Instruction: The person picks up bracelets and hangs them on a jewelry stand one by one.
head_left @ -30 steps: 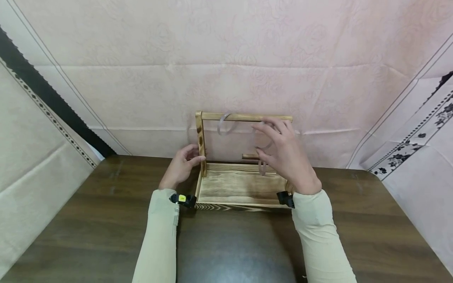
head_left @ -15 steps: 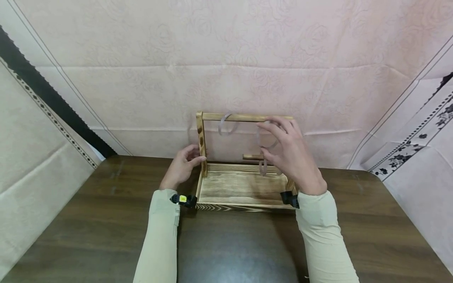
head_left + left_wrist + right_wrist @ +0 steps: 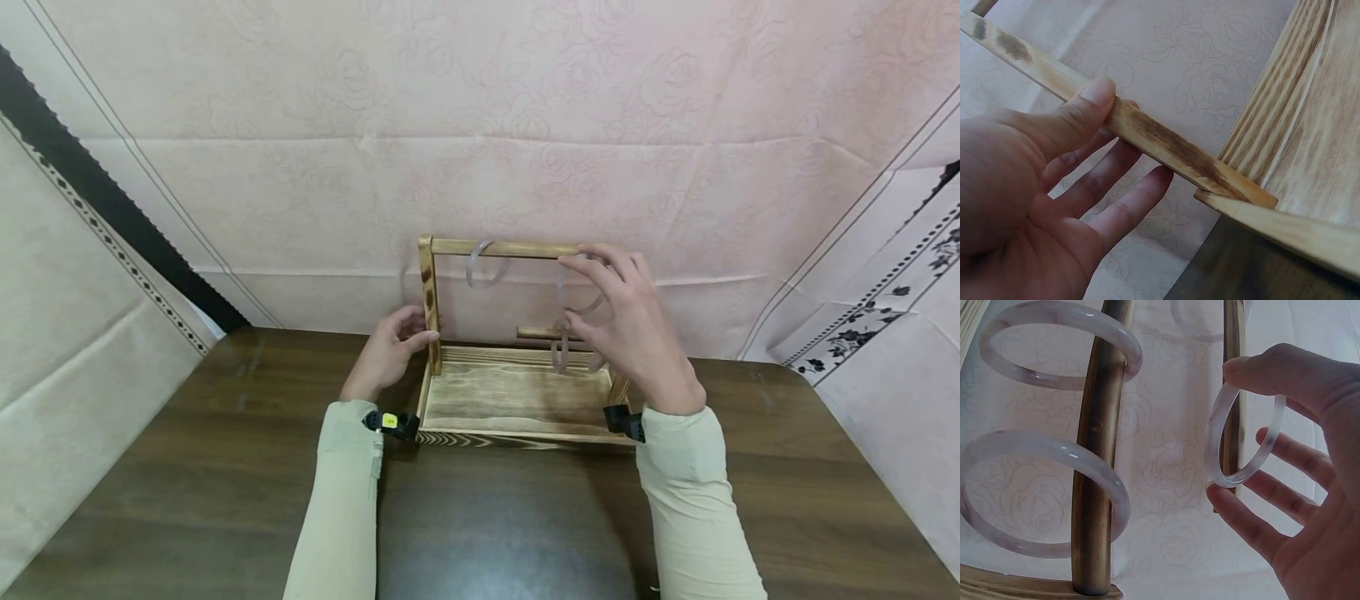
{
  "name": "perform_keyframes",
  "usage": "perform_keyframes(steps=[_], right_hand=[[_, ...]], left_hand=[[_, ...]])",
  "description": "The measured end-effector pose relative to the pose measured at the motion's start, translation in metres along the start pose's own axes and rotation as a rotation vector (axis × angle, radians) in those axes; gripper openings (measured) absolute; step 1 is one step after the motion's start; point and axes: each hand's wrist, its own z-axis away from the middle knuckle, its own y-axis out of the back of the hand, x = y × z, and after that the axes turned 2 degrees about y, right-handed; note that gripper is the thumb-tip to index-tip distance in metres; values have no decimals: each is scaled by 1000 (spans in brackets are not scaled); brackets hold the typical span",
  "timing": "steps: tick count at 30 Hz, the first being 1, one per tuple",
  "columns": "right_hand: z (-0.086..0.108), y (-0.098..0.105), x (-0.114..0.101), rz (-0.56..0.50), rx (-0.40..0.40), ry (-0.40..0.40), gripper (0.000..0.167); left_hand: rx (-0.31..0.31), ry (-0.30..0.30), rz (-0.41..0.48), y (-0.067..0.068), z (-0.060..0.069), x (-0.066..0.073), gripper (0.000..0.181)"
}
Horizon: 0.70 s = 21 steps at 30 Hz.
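A wooden display rack has a top bar [image 3: 517,249], a shorter lower rod [image 3: 534,332] and a tray base [image 3: 510,396]. My left hand [image 3: 387,352] pinches its left post [image 3: 1166,140], thumb in front and fingertips behind. At the top bar's right part, my right hand [image 3: 633,321] holds a translucent pale-lilac bangle [image 3: 1216,444] between thumb and fingertips. The bar shows through this ring; whether it is threaded on, I cannot tell. Another bangle [image 3: 471,265] hangs farther left on the top bar. Two bangles, one upper [image 3: 1085,319] and one lower [image 3: 1047,448], hang around the lower rod.
The rack stands on a dark brown wooden table [image 3: 480,517], near its back edge. A pale rose-patterned cloth [image 3: 480,108] hangs behind. Side cloths with dark trim flank the table. The rack's right post [image 3: 618,389] is mostly hidden by my right hand and wrist camera.
My right hand has slid a little to the right along the top bar with the bangle. The second bangle on the lower rod shows more now. My left hand stays on the post.
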Motion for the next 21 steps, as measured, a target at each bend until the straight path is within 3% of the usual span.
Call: perform_keyframes(steps=[21], right_hand=[[3, 7, 7, 7, 45, -23, 65]], left_hand=[[-5, 6, -6, 0, 0, 1, 30]])
